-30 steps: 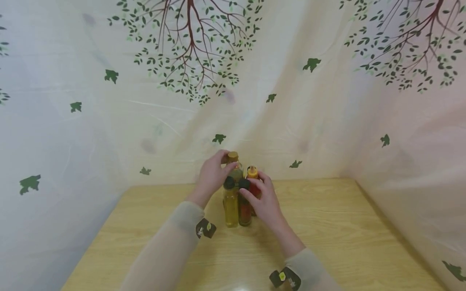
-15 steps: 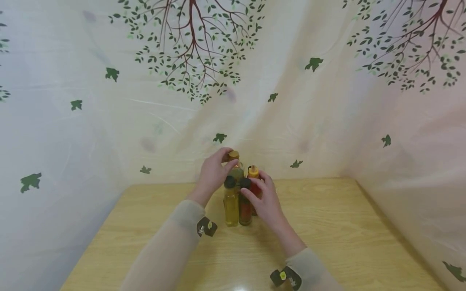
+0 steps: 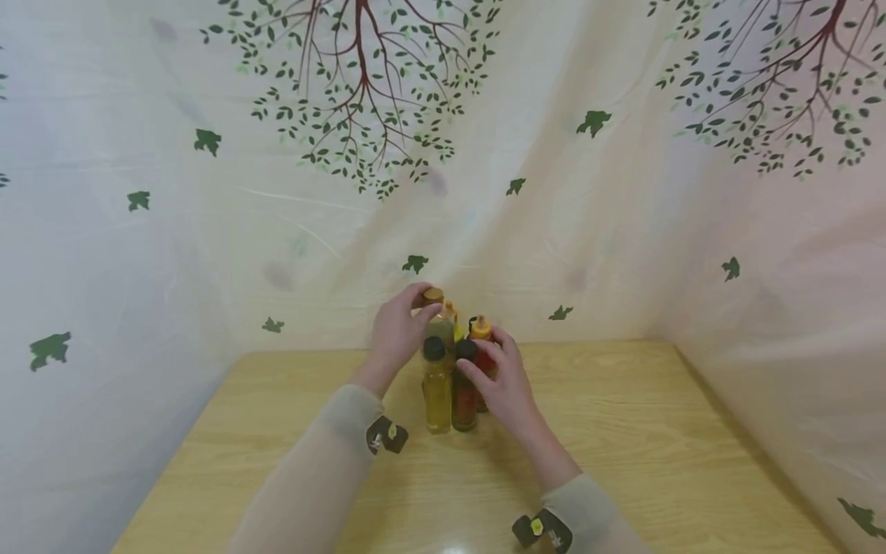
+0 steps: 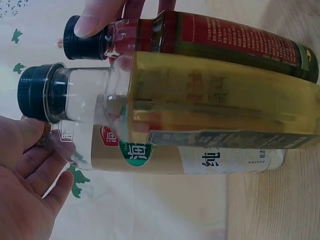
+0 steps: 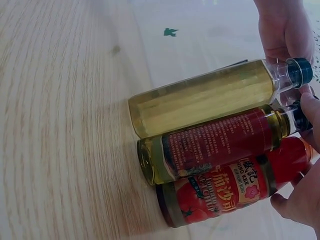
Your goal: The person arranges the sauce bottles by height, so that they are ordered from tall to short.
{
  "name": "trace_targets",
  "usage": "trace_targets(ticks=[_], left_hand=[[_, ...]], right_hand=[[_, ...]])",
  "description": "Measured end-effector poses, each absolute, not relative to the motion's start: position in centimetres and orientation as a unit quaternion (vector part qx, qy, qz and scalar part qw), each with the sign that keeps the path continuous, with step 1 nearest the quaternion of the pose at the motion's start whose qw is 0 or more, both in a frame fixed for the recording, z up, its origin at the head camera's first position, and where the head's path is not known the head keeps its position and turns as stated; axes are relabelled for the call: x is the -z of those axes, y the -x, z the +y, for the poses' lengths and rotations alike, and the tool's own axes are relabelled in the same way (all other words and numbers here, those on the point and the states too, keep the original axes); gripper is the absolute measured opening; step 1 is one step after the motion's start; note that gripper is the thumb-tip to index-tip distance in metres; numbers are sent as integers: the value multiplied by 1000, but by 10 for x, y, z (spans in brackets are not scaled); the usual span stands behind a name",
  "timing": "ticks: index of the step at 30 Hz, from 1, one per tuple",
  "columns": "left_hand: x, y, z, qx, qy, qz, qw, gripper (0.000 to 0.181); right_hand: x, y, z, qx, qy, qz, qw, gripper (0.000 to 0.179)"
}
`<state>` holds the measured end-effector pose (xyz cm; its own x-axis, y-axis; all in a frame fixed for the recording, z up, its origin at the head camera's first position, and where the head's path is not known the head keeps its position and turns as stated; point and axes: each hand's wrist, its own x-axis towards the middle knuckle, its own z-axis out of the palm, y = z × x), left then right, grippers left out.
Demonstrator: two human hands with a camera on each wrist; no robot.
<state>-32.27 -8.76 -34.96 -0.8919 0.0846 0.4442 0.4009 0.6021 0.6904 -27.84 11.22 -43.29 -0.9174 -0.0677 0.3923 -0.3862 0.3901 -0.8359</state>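
In the head view, my left hand [image 3: 398, 327] pinches the neck of a tall clear bottle [image 3: 441, 331] with a brown cap at the back left. Its tan and white label [image 4: 200, 159] shows in the left wrist view. In front stands a squarish bottle of yellow oil [image 3: 438, 400] with a dark cap. Beside it is an oil bottle with a red label [image 5: 220, 140]. My right hand [image 3: 507, 385] has its thumb on that bottle's black cap, while its fingers curl round the ketchup bottle [image 5: 200, 202] behind. All these bottles stand upright, close together.
A yellow and orange bottle top [image 3: 457, 325] shows between the tall bottle and the ketchup, its body hidden. The wooden table [image 3: 609, 438] ends at a pale curtain [image 3: 291, 231] printed with trees and leaves.
My left hand has shifted slightly left with the tall bottle. The yellow and orange bottle top behind it now shows. My right hand has stayed about where it was.
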Motion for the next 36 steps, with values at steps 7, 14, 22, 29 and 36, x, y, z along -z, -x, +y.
trace_targets(ticks=[7,14,22,29,36], left_hand=[[347,320,-103,428,128,-870,206,34],[335,310,-121,422,112,-875,209,38],[332,301,-146,416,92,-878,218,39],[336,296,-171,406,93,-878,236,42],[341,293,-196,398,76,-881,246,40]], right_hand=[[435,279,112,-537,-130,-821,141,44],[433,278,113,-546,-132,-816,139,43],[434,278,113,-549,-138,-813,138,42],[432,277,113,-547,-143,-812,141,44],[435,278,113,-547,-142,-813,139,44]])
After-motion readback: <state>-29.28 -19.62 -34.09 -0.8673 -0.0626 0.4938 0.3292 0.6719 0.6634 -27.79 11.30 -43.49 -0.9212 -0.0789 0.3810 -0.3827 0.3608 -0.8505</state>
